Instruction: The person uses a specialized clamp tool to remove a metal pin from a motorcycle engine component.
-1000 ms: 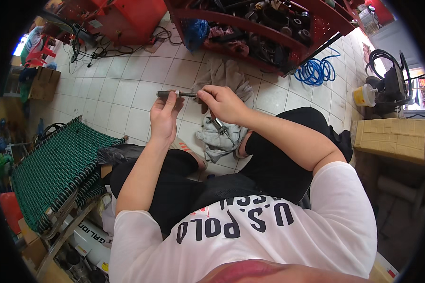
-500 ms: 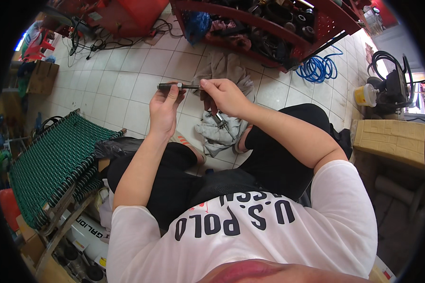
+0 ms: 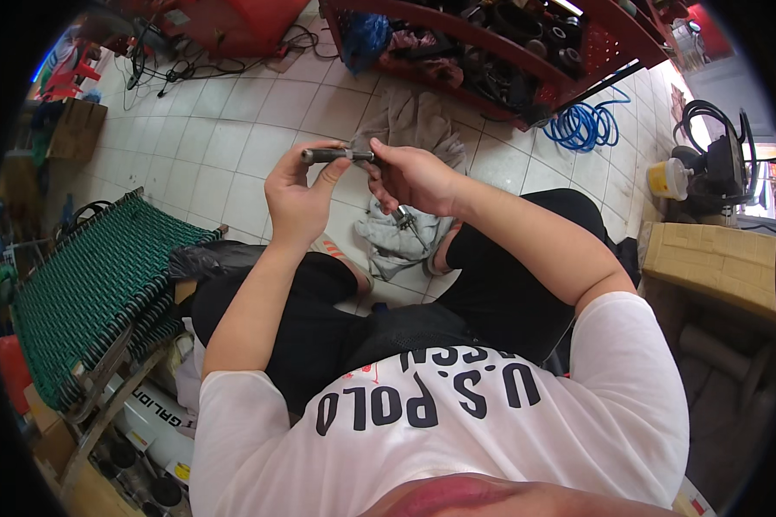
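Note:
Above the floor in front of my knees, both hands are on a dark metal rod (image 3: 323, 156) with a hex collar, held roughly level. My left hand (image 3: 300, 198) pinches it near the collar, thumb below and fingers behind, and its thicker end sticks out leftward. My right hand (image 3: 422, 178) closes on the other end with thumb and fingers, hiding that tip. Beneath my right hand, shiny metal parts (image 3: 404, 219) lie on a pale grey rag (image 3: 392, 246). Beyond them a brownish-grey cloth (image 3: 418, 121) is crumpled on the tiles.
A red metal trolley (image 3: 457, 43) full of dark parts stands ahead. To its right lies a coiled blue hose (image 3: 582, 127). A green woven folding seat (image 3: 103, 284) is at my left. A cardboard box (image 3: 711, 265) and a white-yellow tub (image 3: 668, 178) are at right.
My hands have drawn closer together along the rod, so the thin shaft between them is now mostly covered. My left fingers have shifted behind the rod, and its left end has turned slightly.

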The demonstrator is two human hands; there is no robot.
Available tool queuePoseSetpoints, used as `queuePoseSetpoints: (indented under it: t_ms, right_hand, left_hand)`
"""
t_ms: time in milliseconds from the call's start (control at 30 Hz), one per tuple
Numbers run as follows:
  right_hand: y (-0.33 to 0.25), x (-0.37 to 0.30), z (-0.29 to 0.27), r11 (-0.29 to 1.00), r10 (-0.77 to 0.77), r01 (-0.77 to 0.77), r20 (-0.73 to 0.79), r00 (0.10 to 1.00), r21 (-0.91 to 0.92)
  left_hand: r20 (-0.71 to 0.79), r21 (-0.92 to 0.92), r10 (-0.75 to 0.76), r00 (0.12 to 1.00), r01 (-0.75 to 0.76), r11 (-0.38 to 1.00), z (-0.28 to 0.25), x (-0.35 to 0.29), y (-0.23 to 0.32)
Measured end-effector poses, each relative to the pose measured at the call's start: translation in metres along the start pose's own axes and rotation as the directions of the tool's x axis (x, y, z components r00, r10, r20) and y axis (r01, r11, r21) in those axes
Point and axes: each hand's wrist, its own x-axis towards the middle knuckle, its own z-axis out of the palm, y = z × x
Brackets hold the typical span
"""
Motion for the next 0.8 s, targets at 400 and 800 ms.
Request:
queuePoseSetpoints:
  t_ms: [400, 800]
  right_hand:
    - [-0.001, 0.004, -0.004, 0.998, 0.032, -0.037, 0.103, 0.994, 0.051]
    - [0.006, 0.008, -0.016, 0.973, 0.153, -0.209, 0.398, 0.904, 0.101]
  left_hand:
    - [0.147, 0.325, 0.323, 0.935, -0.354, 0.877, -0.004, 0.0, 0.024]
    - [0.205, 0.305, 0.279, 0.938, -0.332, 0.893, -0.006, -0.004, 0.029]
